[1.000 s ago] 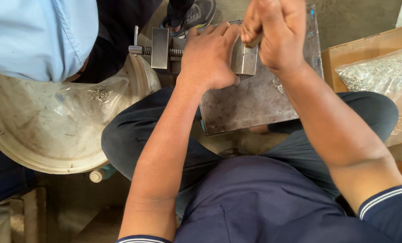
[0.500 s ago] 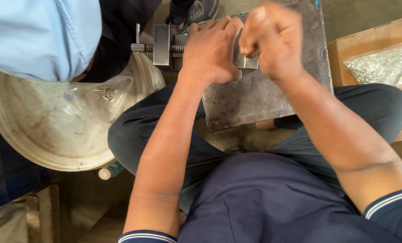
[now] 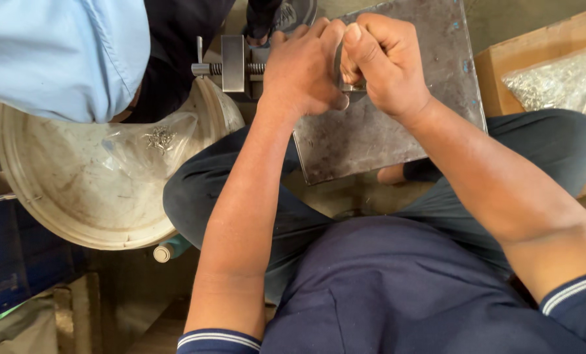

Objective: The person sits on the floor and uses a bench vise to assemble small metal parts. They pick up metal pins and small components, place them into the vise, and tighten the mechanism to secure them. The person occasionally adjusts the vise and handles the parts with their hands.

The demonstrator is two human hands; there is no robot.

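At 12 o'clock on the steel plate [image 3: 384, 131], the left hand [image 3: 303, 69] and right hand [image 3: 384, 65] close together on a small metal part [image 3: 353, 85] beside the vise [image 3: 235, 63]; uneven pressure could let it slip and pinch fingers.

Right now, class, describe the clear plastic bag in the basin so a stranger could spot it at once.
Find the big round white basin left of the grey metal plate. The clear plastic bag lies against its upper right rim. Unlike the fuller bag in the cardboard box at right, it holds only a few small metal parts.
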